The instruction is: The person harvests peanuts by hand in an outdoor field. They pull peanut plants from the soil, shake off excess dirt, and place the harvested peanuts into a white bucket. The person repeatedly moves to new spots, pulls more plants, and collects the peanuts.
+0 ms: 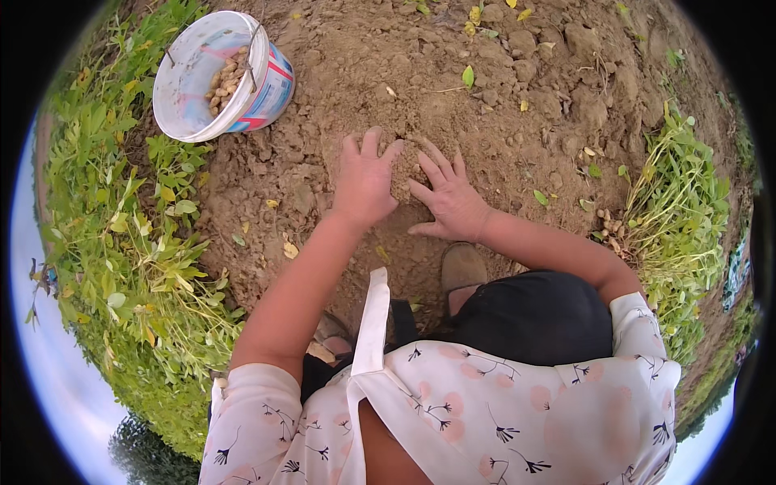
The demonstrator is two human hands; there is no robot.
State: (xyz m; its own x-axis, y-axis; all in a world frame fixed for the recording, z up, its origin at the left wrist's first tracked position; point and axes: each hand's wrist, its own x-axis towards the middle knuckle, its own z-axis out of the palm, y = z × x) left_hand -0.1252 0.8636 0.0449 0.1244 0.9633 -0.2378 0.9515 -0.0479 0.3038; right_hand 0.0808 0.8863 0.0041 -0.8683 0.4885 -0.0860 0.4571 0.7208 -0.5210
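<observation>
Both my hands are down on loose brown soil [339, 79] in front of my feet. My left hand [367, 179] has its fingers apart, with the tips at the dirt. Close beside it, my right hand [448, 197] spreads its fingers over the same patch, and nothing shows in its grasp. A single pale peanut pod [391, 91] lies on the ground beyond my fingertips. Up and to the left, a white plastic bucket [267, 91] with a printed blue and red side leans with its mouth towards me. Several unshelled peanuts [225, 82] rest inside it.
Leafy green plants [139, 242] line the left side. Uprooted peanut plants [679, 224] lie at the right, with a cluster of pods [609, 225] at their roots. Clods [582, 42] and scattered leaves cover the far ground. My right shoe [464, 267] is just behind my right hand.
</observation>
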